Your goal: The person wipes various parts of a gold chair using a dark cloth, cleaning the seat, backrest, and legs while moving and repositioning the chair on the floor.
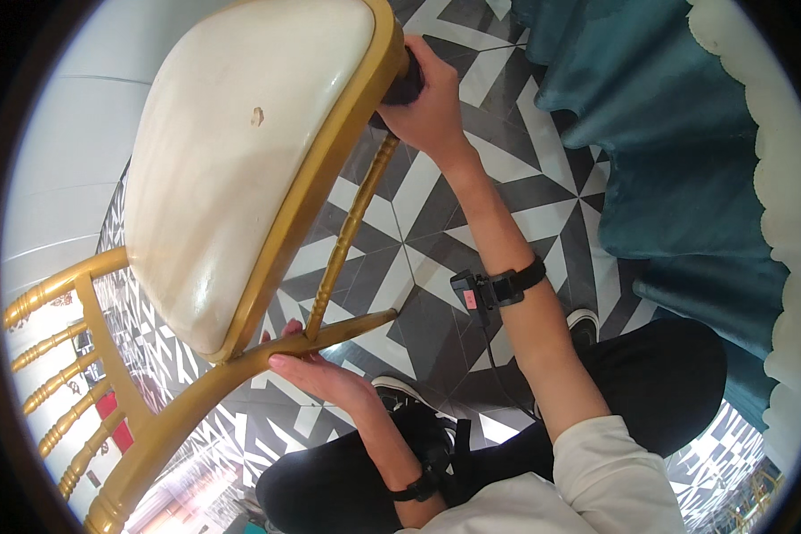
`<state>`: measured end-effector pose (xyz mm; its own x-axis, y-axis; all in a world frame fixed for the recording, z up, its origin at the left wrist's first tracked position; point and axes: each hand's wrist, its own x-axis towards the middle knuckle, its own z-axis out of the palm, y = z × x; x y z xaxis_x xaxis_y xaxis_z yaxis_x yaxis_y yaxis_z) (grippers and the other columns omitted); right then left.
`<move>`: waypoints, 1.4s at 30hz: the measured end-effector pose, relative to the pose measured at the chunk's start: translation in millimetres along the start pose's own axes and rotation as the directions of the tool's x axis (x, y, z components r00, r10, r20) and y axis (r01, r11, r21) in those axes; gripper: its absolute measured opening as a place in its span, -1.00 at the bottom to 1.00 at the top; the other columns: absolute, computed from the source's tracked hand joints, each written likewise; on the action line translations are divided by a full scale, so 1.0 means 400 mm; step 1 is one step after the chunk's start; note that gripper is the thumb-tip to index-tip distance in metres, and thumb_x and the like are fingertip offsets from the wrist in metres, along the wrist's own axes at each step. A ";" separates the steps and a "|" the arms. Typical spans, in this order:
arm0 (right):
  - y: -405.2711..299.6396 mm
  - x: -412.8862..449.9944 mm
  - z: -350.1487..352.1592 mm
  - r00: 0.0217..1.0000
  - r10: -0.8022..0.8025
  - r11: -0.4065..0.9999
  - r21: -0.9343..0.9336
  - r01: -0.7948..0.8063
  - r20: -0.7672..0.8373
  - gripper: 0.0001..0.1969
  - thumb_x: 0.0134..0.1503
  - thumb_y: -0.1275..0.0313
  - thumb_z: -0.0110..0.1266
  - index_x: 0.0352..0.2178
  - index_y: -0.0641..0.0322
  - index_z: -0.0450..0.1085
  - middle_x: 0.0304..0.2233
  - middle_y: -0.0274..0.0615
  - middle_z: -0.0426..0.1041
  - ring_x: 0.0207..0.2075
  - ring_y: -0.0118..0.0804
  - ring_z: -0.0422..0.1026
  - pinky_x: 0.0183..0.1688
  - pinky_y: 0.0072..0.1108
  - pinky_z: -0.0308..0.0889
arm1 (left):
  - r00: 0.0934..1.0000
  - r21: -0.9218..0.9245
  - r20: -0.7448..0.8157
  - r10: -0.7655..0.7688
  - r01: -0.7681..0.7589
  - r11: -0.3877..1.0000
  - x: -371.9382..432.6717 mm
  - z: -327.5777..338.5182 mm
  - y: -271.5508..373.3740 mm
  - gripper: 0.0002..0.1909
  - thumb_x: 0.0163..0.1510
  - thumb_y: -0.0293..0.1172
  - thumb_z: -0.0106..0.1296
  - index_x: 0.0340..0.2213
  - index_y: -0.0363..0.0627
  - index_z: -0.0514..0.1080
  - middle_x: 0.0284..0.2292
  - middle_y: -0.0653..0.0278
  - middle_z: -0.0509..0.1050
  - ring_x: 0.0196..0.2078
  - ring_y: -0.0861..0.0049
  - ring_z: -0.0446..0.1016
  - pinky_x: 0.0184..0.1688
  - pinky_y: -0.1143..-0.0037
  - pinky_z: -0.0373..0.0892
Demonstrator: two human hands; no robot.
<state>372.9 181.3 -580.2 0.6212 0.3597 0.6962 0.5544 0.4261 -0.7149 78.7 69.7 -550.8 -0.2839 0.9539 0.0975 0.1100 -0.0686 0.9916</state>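
A gold-painted chair (310, 180) with a cream padded seat (223, 173) is tilted in front of me, its spindled back at the lower left. The seat cover has a small damaged or stained spot. My left hand (324, 380) curls around the gold leg near the turned stretcher (350, 230). Up at the front corner of the seat, my right hand (430, 100) grips a dark, rounded object (404, 83) against the chair; its kind is unclear. Part of that object is hidden by my fingers.
A teal tablecloth (687, 173) with a white scalloped top layer (784, 220) hangs at the right. Grey and white patterned tiles (434, 267) lie below. A pale, smooth surface (73, 133) stands at the upper left. A cable runs from the device on my right forearm.
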 end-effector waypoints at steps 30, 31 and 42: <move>0.138 -0.192 -0.033 0.978 0.207 0.974 -0.094 -0.205 0.014 -0.63 -0.30 0.52 0.29 -0.38 0.20 0.32 -0.48 -0.06 0.44 -0.39 0.04 0.46 -0.35 -0.39 0.35 | 0.990 0.064 -0.141 0.012 -0.002 0.998 0.004 0.036 0.004 -0.43 0.29 0.07 -0.57 0.07 -0.15 0.06 -0.26 0.15 0.34 -0.09 0.41 0.30 0.11 0.38 0.14; 0.168 -0.225 -0.046 0.978 0.207 0.974 -0.101 -0.204 0.016 -0.63 -0.30 0.52 0.29 -0.38 0.20 0.32 -0.48 -0.06 0.44 -0.39 0.04 0.46 -0.35 -0.39 0.35 | 0.990 0.062 -0.139 0.005 0.004 0.998 0.001 0.036 -0.003 -0.43 0.29 0.07 -0.57 0.07 -0.15 0.06 -0.26 0.15 0.34 -0.09 0.41 0.30 0.11 0.38 0.14; 0.235 -0.328 -0.094 0.807 0.553 0.829 -0.238 -0.507 0.207 -0.71 -0.11 0.52 0.19 -0.31 0.28 0.30 -0.42 0.06 0.46 -0.25 0.10 0.45 -0.26 -0.37 0.33 | 0.999 0.013 -0.015 -0.036 0.036 0.999 0.011 -0.013 0.004 -0.34 0.25 0.11 -0.43 0.12 -0.22 -0.02 -0.16 0.07 0.35 -0.02 0.38 0.31 0.12 0.39 0.16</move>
<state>364.3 142.8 -741.2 0.6933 0.6979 0.1797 0.2759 -0.0266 -0.9608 72.7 72.4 -548.4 -0.3018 0.9513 0.0634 0.1125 -0.0305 0.9932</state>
